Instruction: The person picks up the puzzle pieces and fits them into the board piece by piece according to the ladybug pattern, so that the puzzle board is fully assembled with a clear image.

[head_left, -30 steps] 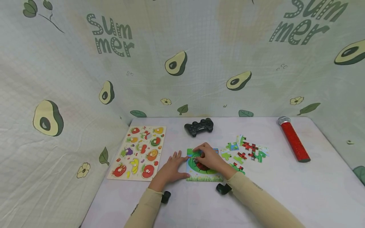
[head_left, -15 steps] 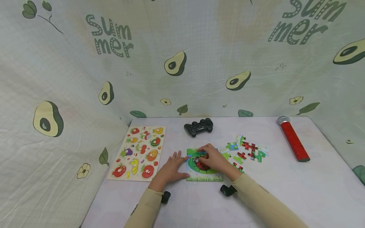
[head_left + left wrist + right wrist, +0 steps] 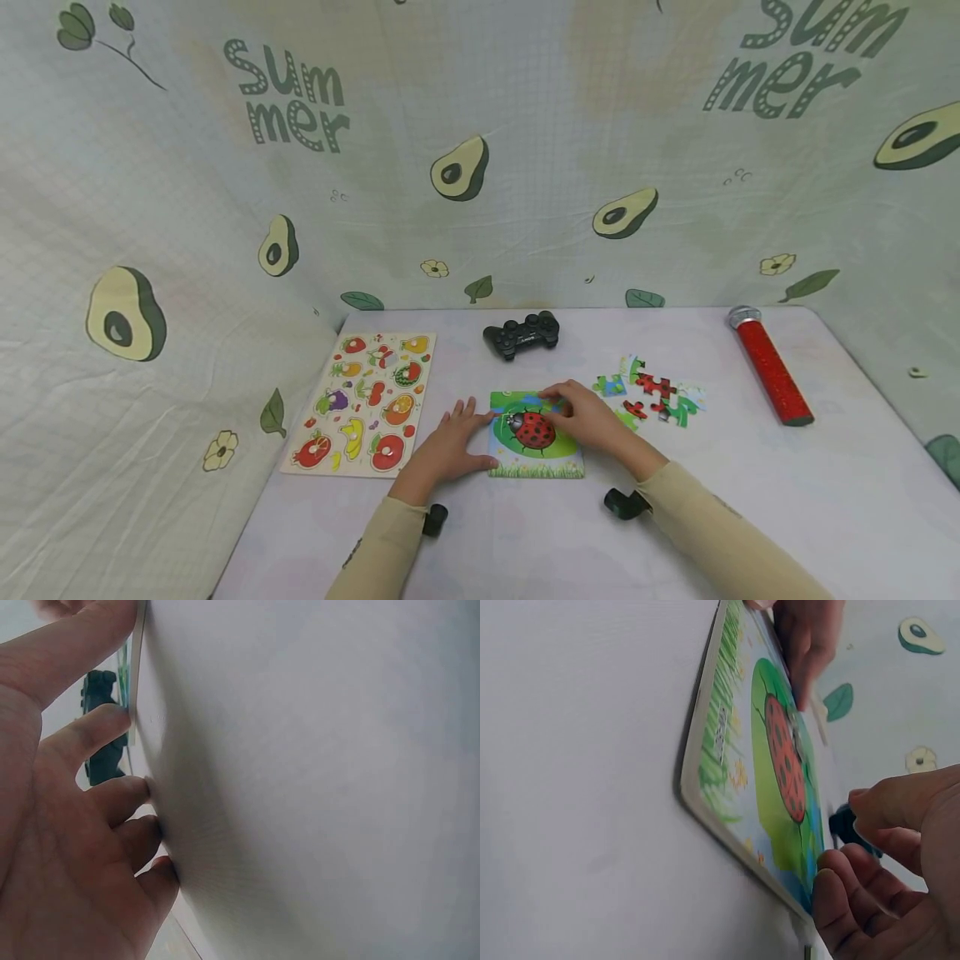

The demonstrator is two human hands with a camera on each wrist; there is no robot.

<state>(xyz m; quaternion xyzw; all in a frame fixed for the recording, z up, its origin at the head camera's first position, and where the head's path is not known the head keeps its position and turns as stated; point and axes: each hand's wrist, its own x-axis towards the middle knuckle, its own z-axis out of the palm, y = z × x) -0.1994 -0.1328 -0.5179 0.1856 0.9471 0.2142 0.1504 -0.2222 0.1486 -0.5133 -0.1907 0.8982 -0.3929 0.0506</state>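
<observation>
A ladybug picture puzzle board (image 3: 536, 462) lies flat in the middle, a red spotted ladybug on a green leaf showing on it. My left hand (image 3: 450, 442) is spread at its left side, index fingertip near the upper left edge and thumb at the lower left corner. In the left wrist view its fingertips rest on the table beside the board's edge. My right hand (image 3: 588, 421) is over the board's upper right, thumb and index finger apart with nothing visible between them. In the right wrist view its other fingers curl loosely at the board's corner (image 3: 806, 911).
Loose jigsaw pieces (image 3: 656, 387), several of them, lie right of the board, some partly behind my right hand. A black game controller (image 3: 522, 334) sits behind the board. On the left is a wooden fruit puzzle (image 3: 367, 408); a red microphone (image 3: 772, 367) lies far right.
My right hand has moved rightward across the top of the board, from over the ladybug to the upper right, uncovering the ladybug. The left hand has stayed in place.
</observation>
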